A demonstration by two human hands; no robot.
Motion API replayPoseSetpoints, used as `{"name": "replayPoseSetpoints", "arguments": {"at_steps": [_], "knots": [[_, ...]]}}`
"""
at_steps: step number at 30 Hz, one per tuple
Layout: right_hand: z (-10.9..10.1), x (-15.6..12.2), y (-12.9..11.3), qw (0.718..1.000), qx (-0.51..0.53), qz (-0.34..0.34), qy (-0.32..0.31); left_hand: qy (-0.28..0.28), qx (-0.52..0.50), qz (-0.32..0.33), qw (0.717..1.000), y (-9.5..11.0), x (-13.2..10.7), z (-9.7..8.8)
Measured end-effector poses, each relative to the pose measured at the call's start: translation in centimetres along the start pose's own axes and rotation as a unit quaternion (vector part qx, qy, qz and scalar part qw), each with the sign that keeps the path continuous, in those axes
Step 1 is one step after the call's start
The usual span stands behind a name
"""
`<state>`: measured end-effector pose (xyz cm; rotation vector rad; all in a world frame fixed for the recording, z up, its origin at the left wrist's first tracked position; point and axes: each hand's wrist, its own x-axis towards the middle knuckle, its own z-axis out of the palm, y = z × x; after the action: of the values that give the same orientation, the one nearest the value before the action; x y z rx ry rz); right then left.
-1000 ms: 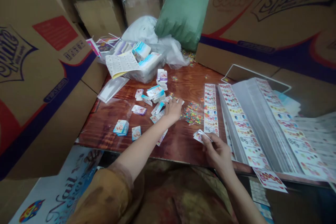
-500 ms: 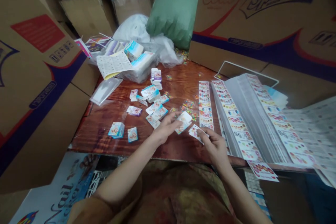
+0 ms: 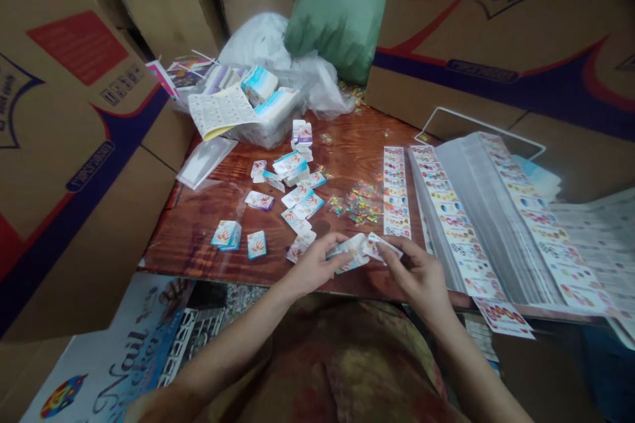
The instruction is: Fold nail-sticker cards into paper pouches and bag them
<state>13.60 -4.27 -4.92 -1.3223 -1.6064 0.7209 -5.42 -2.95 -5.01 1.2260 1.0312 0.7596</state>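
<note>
In my left hand (image 3: 316,263) is a small light-blue and white card box (image 3: 356,250), gripped between thumb and fingers. My right hand (image 3: 419,272) pinches a small white printed slip (image 3: 381,246). The slip's left edge is close to the box's end; whether it is inside cannot be made out. Flat and opened small card boxes (image 3: 303,203) lie just beyond my left hand, and one more (image 3: 300,246) is partly behind its fingers. Several small packets with coloured bits (image 3: 362,203) lie in a heap beyond both hands.
Long stacks of printed strips (image 3: 449,218) stand at the right. A stack of blue boxes (image 3: 227,235) and a single box (image 3: 256,244) sit at left. Behind are a plastic-wrapped bundle (image 3: 275,125) and green sack (image 3: 337,13). Large cartons (image 3: 89,145) flank the wooden table (image 3: 198,264).
Both hands have come nearer to the body, and the box and slip are now close together. A box formerly hidden by my left hand now shows. The view has shifted slightly.
</note>
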Motion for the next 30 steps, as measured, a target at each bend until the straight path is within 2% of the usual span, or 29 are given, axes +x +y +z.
{"name": "replayPoseSetpoints", "arguments": {"at_steps": [2,5,8,10,12,15,19,22,24,27,30], "knots": [[-0.1,-0.2,-0.1,1.0,-0.006,-0.009,-0.003,-0.005,0.001,-0.018,1.0,-0.2,-0.2,0.2],[-0.3,-0.3,-0.7,0.995,-0.03,-0.047,-0.08,0.016,0.023,-0.011,1.0,-0.7,-0.5,0.5],[-0.6,0.0,-0.9,0.986,-0.048,-0.053,-0.154,0.047,0.103,0.036,0.993,-1.2,-0.9,0.9],[-0.8,0.3,-0.7,0.982,-0.068,-0.049,-0.169,0.065,0.155,0.068,0.983,-1.4,-1.2,1.1],[-0.8,0.6,-0.4,0.984,-0.084,-0.042,-0.153,0.079,0.168,0.081,0.979,-1.4,-1.5,1.3],[-0.3,0.7,-0.3,0.988,-0.068,-0.031,-0.134,0.077,0.136,0.075,0.985,-1.3,-1.7,1.5],[0.3,0.6,-0.9,0.98,-0.022,-0.041,-0.196,0.063,0.103,0.058,0.991,-1.1,-1.7,1.4],[0.3,1.6,-1.0,0.974,0.008,-0.04,-0.223,0.089,0.02,0.03,0.995,-1.1,-1.7,1.1],[0.7,3.0,-0.5,0.982,0.004,-0.03,-0.189,0.119,-0.05,-0.01,0.992,-1.1,-1.7,1.0],[2.7,5.9,1.0,0.987,-0.104,-0.059,-0.106,0.147,-0.141,-0.05,0.978,-1.2,-1.7,1.2],[5.7,8.3,2.5,0.955,-0.225,-0.136,-0.138,0.164,-0.196,-0.057,0.965,-1.3,-1.6,1.5]]}}
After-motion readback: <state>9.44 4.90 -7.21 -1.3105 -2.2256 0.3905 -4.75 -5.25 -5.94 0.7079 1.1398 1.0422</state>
